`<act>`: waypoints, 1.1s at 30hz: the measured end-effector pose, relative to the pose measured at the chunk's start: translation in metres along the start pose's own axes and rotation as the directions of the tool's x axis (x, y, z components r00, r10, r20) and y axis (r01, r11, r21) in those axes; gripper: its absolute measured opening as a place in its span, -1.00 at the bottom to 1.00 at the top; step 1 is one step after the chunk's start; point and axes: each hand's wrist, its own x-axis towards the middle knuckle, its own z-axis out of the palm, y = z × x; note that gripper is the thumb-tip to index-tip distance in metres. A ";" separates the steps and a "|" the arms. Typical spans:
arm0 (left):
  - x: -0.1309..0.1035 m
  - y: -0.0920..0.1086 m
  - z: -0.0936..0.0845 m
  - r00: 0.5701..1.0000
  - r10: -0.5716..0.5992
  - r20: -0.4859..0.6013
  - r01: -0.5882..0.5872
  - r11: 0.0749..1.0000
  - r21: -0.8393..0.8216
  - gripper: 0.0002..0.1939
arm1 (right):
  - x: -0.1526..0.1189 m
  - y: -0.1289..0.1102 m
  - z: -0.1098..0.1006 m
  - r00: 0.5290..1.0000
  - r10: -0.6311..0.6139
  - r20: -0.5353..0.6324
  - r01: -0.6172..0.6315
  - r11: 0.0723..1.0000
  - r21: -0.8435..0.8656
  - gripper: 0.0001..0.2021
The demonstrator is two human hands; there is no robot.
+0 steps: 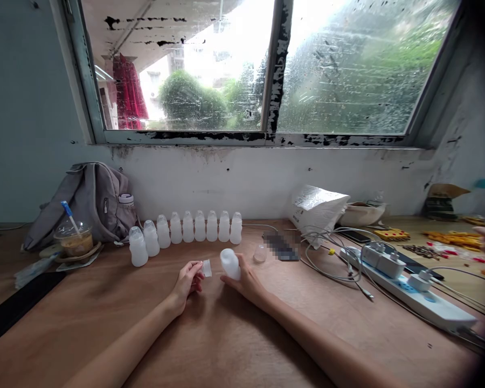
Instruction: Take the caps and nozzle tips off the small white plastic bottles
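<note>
White bottle lay tilted in right hand, gripped, centre of wooden desk, left hand pinched small clear cap just left, approx. nine capped bottles ranged far side, grey bag far left.

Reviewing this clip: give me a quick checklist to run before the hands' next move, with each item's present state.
1. Right hand has a grip on the white bottle: ok.
2. Left hand pinches the small clear cap: ok.
3. Cap and bottle joined: not ok, apart.
4. Row of bottles upright by the wall: ok.
5. Bottle's contents: cannot tell.
6. Cables away from both hands: ok.
</note>
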 end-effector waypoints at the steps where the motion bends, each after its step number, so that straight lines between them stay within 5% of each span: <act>1: 0.000 0.000 0.000 1.000 0.005 0.011 -0.005 1.000 -0.011 -0.68 | -0.001 -0.003 0.000 0.999 -0.045 0.022 0.046 0.998 -0.052 -0.56; 7: -0.002 0.000 0.000 0.998 0.049 0.048 -0.049 0.999 0.010 -0.70 | -0.007 -0.013 -0.005 0.984 -0.122 0.127 0.152 0.953 -0.263 -0.51; 16: 0.000 -0.004 -0.001 0.980 0.191 0.061 -0.200 0.959 0.199 -0.69 | -0.009 -0.011 -0.007 0.983 -0.162 0.087 0.183 0.869 -0.459 -0.43; 27: 0.005 -0.008 -0.005 0.986 0.140 0.088 -0.160 0.946 0.281 -0.54 | -0.010 -0.015 -0.009 0.975 -0.193 0.108 0.221 0.874 -0.433 -0.42; 33: -0.002 0.003 -0.010 0.929 0.342 0.140 -0.365 0.795 0.485 -0.65 | -0.010 -0.014 -0.010 0.977 -0.184 0.110 0.214 0.882 -0.421 -0.45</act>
